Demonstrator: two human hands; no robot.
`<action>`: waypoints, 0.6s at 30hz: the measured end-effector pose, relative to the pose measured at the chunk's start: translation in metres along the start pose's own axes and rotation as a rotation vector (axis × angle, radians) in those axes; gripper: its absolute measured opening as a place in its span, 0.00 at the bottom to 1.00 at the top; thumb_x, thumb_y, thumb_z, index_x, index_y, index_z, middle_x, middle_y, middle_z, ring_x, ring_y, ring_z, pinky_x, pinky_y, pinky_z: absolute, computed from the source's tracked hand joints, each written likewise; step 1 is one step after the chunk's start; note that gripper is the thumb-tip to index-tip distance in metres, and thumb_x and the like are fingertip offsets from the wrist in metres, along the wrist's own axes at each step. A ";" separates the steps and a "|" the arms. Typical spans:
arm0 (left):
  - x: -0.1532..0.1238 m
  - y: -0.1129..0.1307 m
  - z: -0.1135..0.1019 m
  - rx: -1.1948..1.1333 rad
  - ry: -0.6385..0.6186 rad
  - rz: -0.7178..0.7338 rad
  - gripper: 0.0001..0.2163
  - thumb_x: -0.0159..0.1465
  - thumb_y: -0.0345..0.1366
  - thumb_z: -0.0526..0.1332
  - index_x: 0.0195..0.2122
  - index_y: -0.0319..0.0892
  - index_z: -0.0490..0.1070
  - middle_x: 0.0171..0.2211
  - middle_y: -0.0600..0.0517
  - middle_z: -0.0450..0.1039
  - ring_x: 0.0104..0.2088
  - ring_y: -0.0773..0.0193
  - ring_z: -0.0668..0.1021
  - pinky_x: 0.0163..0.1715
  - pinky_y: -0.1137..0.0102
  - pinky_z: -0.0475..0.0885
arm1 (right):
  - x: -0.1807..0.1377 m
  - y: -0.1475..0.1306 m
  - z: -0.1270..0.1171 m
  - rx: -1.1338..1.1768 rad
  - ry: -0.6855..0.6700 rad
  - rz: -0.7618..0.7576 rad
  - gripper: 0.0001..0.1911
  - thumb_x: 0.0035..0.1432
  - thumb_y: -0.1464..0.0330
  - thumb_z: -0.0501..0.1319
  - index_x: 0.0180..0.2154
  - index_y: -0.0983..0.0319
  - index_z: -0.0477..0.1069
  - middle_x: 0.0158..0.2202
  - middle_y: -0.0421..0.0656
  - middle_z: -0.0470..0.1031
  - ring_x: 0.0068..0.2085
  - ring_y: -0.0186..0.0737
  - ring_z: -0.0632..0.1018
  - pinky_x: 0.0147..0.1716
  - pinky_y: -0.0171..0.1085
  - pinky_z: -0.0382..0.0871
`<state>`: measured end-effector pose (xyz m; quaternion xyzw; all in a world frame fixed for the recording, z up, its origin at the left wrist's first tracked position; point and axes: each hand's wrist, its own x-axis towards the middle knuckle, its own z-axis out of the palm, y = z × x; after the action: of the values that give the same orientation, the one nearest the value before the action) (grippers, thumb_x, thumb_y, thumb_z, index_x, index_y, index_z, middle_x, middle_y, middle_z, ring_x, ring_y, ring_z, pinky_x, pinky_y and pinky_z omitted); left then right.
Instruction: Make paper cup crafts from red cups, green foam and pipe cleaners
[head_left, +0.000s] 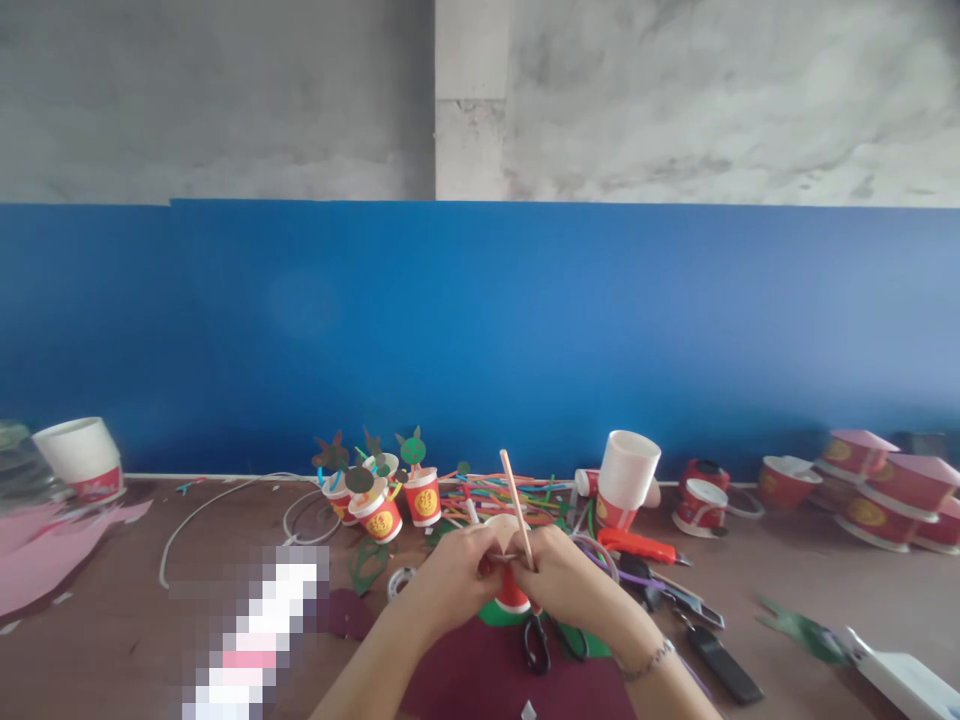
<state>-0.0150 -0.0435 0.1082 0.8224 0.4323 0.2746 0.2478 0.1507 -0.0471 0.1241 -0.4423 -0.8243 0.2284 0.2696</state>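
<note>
A small red-and-white paper cup (pixel 512 597) is in front of me, with both hands meeting at its rim. My left hand (pixel 469 570) has its fingers closed at the left side of the cup's rim. My right hand (pixel 559 565) is closed on the other side, and a thin pale-orange stick (pixel 514 495) slants up from its fingers. What the fingertips pinch inside the rim is partly hidden. Below the hands are dark-handled scissors (pixel 536 645), on dark red paper (pixel 480 675) and green paper (pixel 598 645).
Finished-looking cups with green cutouts (pixel 381 518) stand left of centre. Coloured sticks (pixel 480 490) lie behind the hands. To the right are a tall white cup stack (pixel 628 470), an orange glue gun or cutter (pixel 637 545), a black key fob (pixel 724 663) and pink-topped cups (pixel 892 500).
</note>
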 end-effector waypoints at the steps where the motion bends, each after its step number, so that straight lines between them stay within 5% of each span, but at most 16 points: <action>1: 0.000 0.001 -0.001 0.001 0.005 0.000 0.06 0.55 0.26 0.55 0.30 0.41 0.70 0.29 0.53 0.71 0.30 0.66 0.72 0.29 0.75 0.63 | 0.000 0.001 0.001 0.009 0.005 0.003 0.10 0.44 0.78 0.51 0.20 0.62 0.66 0.20 0.36 0.70 0.24 0.31 0.71 0.26 0.28 0.61; 8: -0.003 0.007 -0.010 0.039 0.087 -0.065 0.09 0.61 0.32 0.52 0.28 0.41 0.71 0.29 0.51 0.73 0.31 0.64 0.74 0.29 0.74 0.63 | 0.003 -0.002 0.003 0.162 -0.016 0.176 0.08 0.43 0.77 0.52 0.20 0.62 0.65 0.13 0.34 0.66 0.18 0.31 0.71 0.17 0.26 0.58; 18: -0.002 0.004 -0.004 0.061 0.128 -0.070 0.09 0.62 0.34 0.54 0.27 0.41 0.70 0.28 0.51 0.73 0.29 0.64 0.74 0.29 0.73 0.64 | 0.006 0.013 0.011 0.226 0.027 0.215 0.07 0.44 0.77 0.52 0.22 0.62 0.66 0.12 0.34 0.66 0.17 0.31 0.69 0.17 0.27 0.58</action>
<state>-0.0160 -0.0462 0.1132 0.7947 0.4839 0.3043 0.2041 0.1483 -0.0366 0.1091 -0.4976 -0.7377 0.3415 0.3026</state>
